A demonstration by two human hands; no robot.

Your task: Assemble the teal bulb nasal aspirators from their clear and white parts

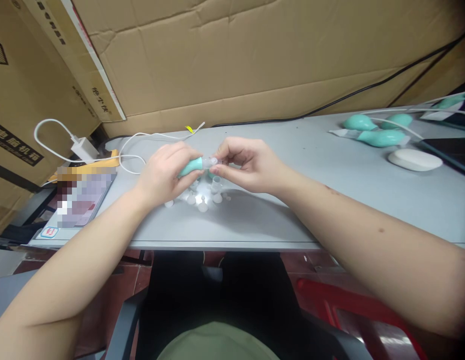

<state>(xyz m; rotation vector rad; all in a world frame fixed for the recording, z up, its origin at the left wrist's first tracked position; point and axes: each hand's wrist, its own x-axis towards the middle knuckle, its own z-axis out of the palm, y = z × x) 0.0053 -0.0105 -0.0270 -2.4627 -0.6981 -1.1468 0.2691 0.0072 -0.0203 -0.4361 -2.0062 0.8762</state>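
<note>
The left hand [166,172] closes its grip around a teal bulb [190,167], held just above the table [292,210] near the middle of its near edge. The right hand [247,165] pinches a small clear tip [210,161] between thumb and forefinger; its grip is narrow and closed on that part. The tip meets the open end of the bulb, between the two hands.

Risks, as judged from this position:
- The clear tip is small and smooth. A loose pinch may let it slip and fall among the loose white and clear parts [202,199] that lie on the table directly beneath the hands, where it is hard to tell apart from them.
- A hard squeeze of the bulb may deform its mouth and cause the tip to seat askew.
- The loose parts lie close to the near table edge. A sweep of either wrist may push them off onto the floor.
- The white charger cable [132,150] runs just left of the left hand and may snag.

Limits of view:
- The joint between tip and bulb is partly covered by fingers; whether it is seated cannot be told.
- The number and kind of the loose parts are too small and overexposed to make out.
- A blurred patch covers an item at the left.
- Further teal bulbs [378,131] lie far right, beside a white mouse [415,159].
</note>
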